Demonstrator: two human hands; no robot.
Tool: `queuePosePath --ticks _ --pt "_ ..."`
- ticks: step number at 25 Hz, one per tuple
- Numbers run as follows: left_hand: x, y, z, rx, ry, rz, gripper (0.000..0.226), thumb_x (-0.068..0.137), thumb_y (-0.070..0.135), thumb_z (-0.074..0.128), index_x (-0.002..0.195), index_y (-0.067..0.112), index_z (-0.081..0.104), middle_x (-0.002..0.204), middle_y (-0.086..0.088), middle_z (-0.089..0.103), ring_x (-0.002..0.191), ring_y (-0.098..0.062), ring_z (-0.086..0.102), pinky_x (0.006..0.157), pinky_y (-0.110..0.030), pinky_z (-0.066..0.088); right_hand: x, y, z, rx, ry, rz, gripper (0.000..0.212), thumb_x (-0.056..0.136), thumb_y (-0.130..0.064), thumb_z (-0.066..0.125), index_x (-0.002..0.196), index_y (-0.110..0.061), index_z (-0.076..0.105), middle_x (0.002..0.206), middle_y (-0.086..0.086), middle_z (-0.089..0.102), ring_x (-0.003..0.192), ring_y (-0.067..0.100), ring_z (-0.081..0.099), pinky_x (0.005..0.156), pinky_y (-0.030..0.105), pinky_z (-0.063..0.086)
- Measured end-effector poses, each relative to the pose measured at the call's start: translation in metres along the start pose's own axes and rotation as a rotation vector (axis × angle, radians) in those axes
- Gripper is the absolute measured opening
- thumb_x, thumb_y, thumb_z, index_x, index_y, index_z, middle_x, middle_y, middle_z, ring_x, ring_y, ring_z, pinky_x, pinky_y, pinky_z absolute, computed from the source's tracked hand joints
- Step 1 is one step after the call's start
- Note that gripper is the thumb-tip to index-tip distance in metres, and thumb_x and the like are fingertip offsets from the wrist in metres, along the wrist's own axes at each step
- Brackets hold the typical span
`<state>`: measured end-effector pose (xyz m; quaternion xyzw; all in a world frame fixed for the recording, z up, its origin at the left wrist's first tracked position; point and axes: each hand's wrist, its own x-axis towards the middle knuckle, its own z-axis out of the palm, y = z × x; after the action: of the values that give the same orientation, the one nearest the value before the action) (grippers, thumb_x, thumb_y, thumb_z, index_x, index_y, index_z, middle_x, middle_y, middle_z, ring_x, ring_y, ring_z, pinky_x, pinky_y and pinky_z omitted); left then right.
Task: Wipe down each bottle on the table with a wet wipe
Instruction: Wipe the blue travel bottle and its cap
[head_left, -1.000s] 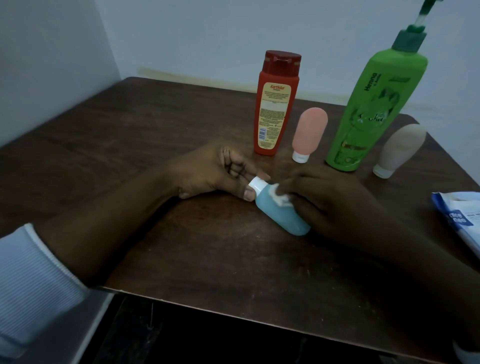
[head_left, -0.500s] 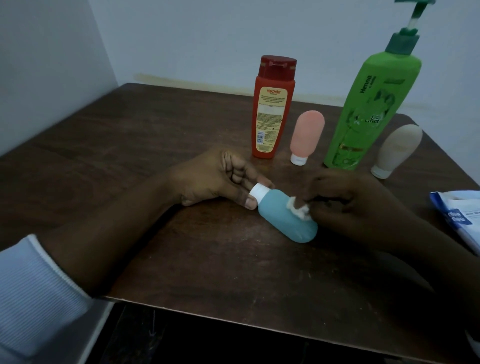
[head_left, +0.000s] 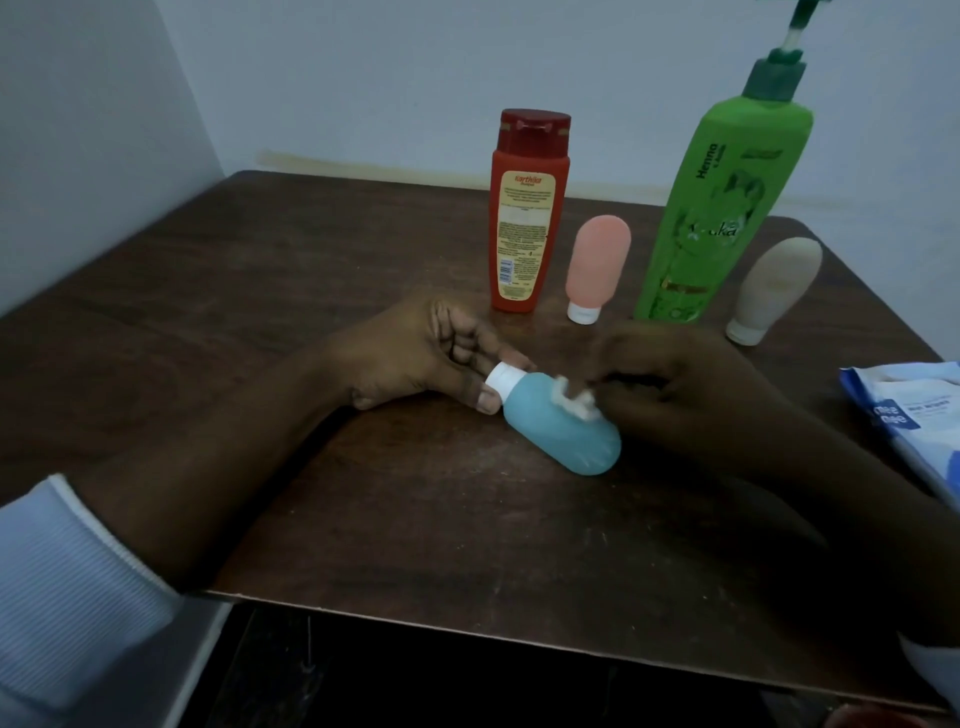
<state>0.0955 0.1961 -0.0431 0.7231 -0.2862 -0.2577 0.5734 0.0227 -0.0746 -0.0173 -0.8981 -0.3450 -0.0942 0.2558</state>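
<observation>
Since a second ago our right hand (head_left: 691, 384) has slid the wet wipe (head_left: 574, 402), pinched in its fingertips, from the neck to mid-body of the blue bottle (head_left: 563, 423), so this bottle seems nearly done. It lies at table (head_left: 311, 260) centre, cap at 10 o'clock, clamped by our left hand (head_left: 431, 358). At 12 to 2 o'clock stand the red bottle (head_left: 527, 208), pink bottle (head_left: 597, 265), green pump bottle (head_left: 722, 208) and beige bottle (head_left: 776, 288), crowding the next reach; wipe pack (head_left: 904, 415) at 3
</observation>
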Motion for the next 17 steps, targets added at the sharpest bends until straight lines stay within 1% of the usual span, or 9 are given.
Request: queuePosePath --ticks 2,4,5,7,9,10,13,15,17 --pt "0.0 0.0 0.0 -0.009 -0.007 0.009 0.038 0.071 -0.009 0.079 0.104 0.008 0.078 0.118 -0.016 0.076 0.112 -0.028 0.074 0.091 -0.033 0.062 0.015 -0.007 0.018 -0.078 0.071 -0.049 0.023 0.089 -0.012 0.061 0.107 -0.02 0.073 0.107 -0.006 0.069 0.097 0.002 0.062 0.082 0.021 0.049" --pt "-0.001 0.0 0.001 -0.006 -0.014 0.021 0.037 0.072 -0.009 0.079 0.104 0.009 0.078 0.119 -0.016 0.076 0.113 -0.029 0.073 0.091 -0.034 0.062 0.018 -0.007 0.021 -0.066 0.065 -0.05 0.024 0.089 -0.008 0.064 0.108 -0.019 0.073 0.107 -0.005 0.069 0.098 0.002 0.061 0.083 0.016 0.048" --pt "-0.001 0.0 0.001 -0.005 -0.014 0.022 0.038 0.073 -0.009 0.078 0.107 0.007 0.077 0.12 -0.016 0.076 0.115 -0.03 0.072 0.092 -0.035 0.062 0.013 -0.005 0.013 -0.026 0.028 -0.031 0.022 0.089 -0.009 0.066 0.106 -0.018 0.074 0.106 -0.007 0.069 0.097 0.002 0.062 0.081 0.014 0.048" --pt "0.0 -0.001 0.001 0.009 -0.001 0.011 0.039 0.075 -0.01 0.077 0.112 0.002 0.073 0.122 -0.015 0.075 0.117 -0.029 0.071 0.094 -0.034 0.061 -0.002 0.0 -0.008 0.067 -0.11 0.03 0.015 0.086 -0.017 0.071 0.101 -0.02 0.075 0.101 -0.012 0.068 0.096 0.002 0.064 0.079 0.013 0.049" --pt "0.0 0.0 0.001 0.026 0.002 -0.004 0.04 0.076 -0.009 0.077 0.114 0.001 0.072 0.123 -0.013 0.075 0.118 -0.027 0.071 0.094 -0.032 0.061 -0.013 0.004 -0.023 0.079 -0.223 0.074 0.016 0.083 -0.018 0.074 0.098 -0.025 0.075 0.098 -0.016 0.067 0.095 0.002 0.065 0.078 0.018 0.051" --pt "0.0 -0.001 0.001 0.033 0.001 -0.004 0.041 0.076 -0.008 0.077 0.115 0.001 0.071 0.123 -0.013 0.075 0.118 -0.027 0.071 0.094 -0.032 0.061 -0.013 0.004 -0.022 0.046 -0.205 0.067 0.018 0.083 -0.017 0.074 0.098 -0.027 0.075 0.099 -0.017 0.066 0.094 0.002 0.065 0.077 0.021 0.052" --pt "0.0 -0.001 0.001 0.026 0.009 0.008 0.041 0.076 -0.007 0.077 0.116 0.0 0.071 0.123 -0.015 0.075 0.118 -0.029 0.071 0.095 -0.035 0.061 0.0 -0.004 0.0 -0.046 -0.016 -0.007 0.021 0.086 -0.013 0.07 0.104 -0.023 0.075 0.103 -0.011 0.068 0.094 0.002 0.063 0.077 0.023 0.052" --pt "-0.001 -0.001 0.001 0.018 0.026 0.005 0.04 0.076 -0.004 0.077 0.115 0.002 0.072 0.122 -0.014 0.076 0.117 -0.028 0.072 0.094 -0.032 0.061 0.001 -0.006 0.001 -0.034 -0.061 -0.008 0.021 0.087 -0.011 0.069 0.105 -0.021 0.074 0.106 -0.01 0.067 0.098 0.001 0.061 0.079 0.015 0.049" --pt "-0.001 0.001 0.002 0.019 0.031 -0.003 0.039 0.078 -0.003 0.076 0.116 0.004 0.072 0.121 -0.011 0.076 0.116 -0.025 0.072 0.093 -0.03 0.06 -0.005 -0.009 -0.012 -0.006 -0.18 0.021 0.017 0.086 -0.018 0.07 0.101 -0.023 0.073 0.103 -0.014 0.065 0.096 -0.002 0.061 0.078 0.011 0.048"
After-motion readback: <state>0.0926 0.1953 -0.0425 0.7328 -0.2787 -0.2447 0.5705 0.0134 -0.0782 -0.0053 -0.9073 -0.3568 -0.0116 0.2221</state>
